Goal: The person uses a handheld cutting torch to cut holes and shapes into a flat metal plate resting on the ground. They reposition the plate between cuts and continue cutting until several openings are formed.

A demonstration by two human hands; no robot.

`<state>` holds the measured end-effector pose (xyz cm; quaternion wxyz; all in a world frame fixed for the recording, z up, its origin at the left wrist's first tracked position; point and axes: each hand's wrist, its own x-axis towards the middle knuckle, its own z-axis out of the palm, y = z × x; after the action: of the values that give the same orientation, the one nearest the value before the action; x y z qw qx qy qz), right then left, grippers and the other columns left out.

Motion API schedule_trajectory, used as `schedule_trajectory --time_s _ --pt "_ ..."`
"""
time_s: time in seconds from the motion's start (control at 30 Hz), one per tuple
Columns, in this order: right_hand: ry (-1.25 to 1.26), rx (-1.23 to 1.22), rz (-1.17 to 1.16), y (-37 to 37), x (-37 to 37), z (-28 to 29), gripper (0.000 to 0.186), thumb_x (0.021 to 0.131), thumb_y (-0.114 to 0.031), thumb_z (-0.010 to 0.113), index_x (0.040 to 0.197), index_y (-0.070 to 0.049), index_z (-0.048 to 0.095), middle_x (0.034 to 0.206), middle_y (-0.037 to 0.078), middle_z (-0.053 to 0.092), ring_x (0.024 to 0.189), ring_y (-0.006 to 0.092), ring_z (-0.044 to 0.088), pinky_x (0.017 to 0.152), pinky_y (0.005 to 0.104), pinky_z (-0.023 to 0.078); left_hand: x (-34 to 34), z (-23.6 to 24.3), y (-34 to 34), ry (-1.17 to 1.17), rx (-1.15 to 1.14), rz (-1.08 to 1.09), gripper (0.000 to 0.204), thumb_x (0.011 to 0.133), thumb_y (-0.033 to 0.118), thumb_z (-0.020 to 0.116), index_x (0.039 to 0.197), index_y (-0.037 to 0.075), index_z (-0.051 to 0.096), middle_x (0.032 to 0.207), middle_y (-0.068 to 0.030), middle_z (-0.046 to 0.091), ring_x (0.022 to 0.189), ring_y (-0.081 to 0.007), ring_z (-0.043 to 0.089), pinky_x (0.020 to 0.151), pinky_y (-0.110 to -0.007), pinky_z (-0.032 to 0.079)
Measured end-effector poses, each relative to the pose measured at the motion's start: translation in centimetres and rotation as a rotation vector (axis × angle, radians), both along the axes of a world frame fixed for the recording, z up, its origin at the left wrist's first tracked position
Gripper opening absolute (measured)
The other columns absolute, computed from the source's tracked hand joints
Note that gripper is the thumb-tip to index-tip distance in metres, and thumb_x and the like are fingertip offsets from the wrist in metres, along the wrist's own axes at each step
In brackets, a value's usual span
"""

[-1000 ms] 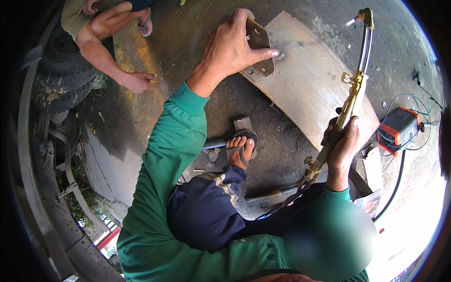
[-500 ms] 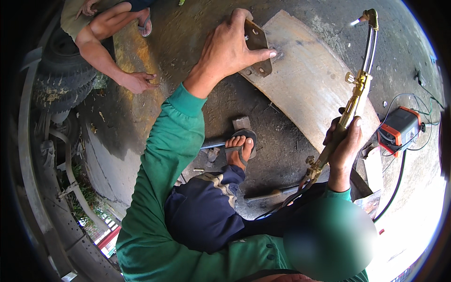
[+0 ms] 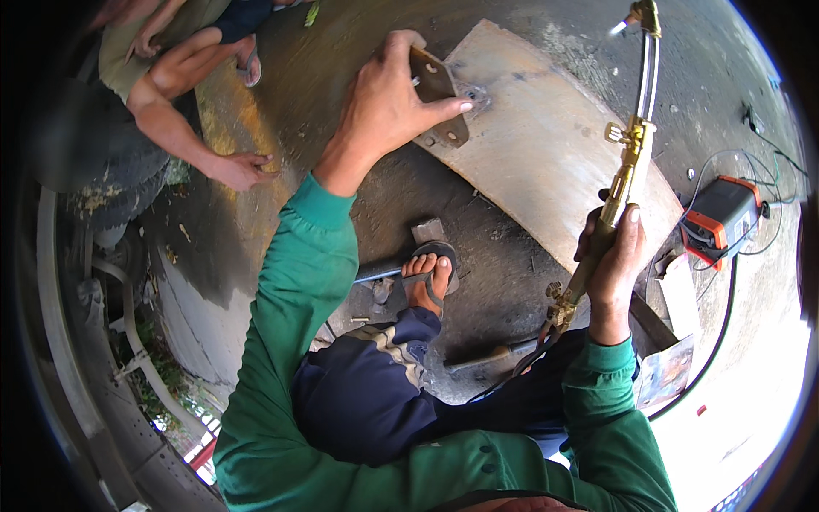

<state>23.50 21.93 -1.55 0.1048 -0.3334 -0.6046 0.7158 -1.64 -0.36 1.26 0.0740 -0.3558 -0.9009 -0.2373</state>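
Between thumb and fingers, my left hand (image 3: 380,107) grips a dark metal bracket (image 3: 438,90) with several holes, at the left corner of a large flat metal sheet (image 3: 546,128). My right hand (image 3: 616,260) is wrapped round the handle of a brass cutting torch (image 3: 631,162). The torch points away from me, and a small bright flame (image 3: 618,27) burns at its bent tip, to the far right of the bracket and apart from it. Hoses run from the torch's near end down toward my legs.
Right of the sheet stands an orange and black machine (image 3: 723,220) with cables. Another person's hand (image 3: 243,171) hangs at the left, near a large tyre (image 3: 111,183). A hammer-like tool (image 3: 490,356) and metal scraps (image 3: 670,371) lie on the ground by my foot (image 3: 426,277).
In the picture, both hands, the bracket and the sheet have shifted slightly left. The torch tip sits further up and left, still lit. More of my right sleeve shows.
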Motion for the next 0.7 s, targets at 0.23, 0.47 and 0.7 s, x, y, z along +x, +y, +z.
schedule_trajectory --time_s 0.23,0.47,0.7 --pt "0.045 -0.091 -0.006 -0.2 -0.3 1.0 0.061 0.102 -0.058 0.050 0.120 0.000 0.053 0.073 0.001 0.052 0.054 0.0082 0.047 0.046 0.0235 0.040 0.5 0.4 0.6 -0.085 0.024 0.034 0.084 0.067 0.034 0.096 0.129 0.003 0.049 0.103 -0.0180 0.069 0.092 -0.0305 0.070 0.079 -0.041 0.056" --pt "0.039 -0.094 0.005 -0.2 -0.6 1.6 0.058 0.103 -0.054 0.052 0.123 0.000 0.052 0.073 -0.001 0.051 0.053 0.0057 0.045 0.046 0.0216 0.039 0.9 0.5 0.7 -0.148 0.036 -0.010 0.087 0.067 0.028 0.097 0.133 0.003 0.047 0.110 -0.0168 0.066 0.092 -0.0260 0.067 0.081 -0.039 0.055" --pt "0.032 -0.103 -0.017 -0.2 -0.8 1.3 0.057 0.103 -0.054 0.055 0.121 0.000 0.053 0.074 -0.001 0.051 0.054 0.0047 0.045 0.047 0.0216 0.039 0.7 0.5 0.8 -0.176 0.034 -0.020 0.088 0.068 0.034 0.097 0.133 0.003 0.047 0.110 -0.0155 0.064 0.092 -0.0243 0.066 0.082 -0.038 0.056"
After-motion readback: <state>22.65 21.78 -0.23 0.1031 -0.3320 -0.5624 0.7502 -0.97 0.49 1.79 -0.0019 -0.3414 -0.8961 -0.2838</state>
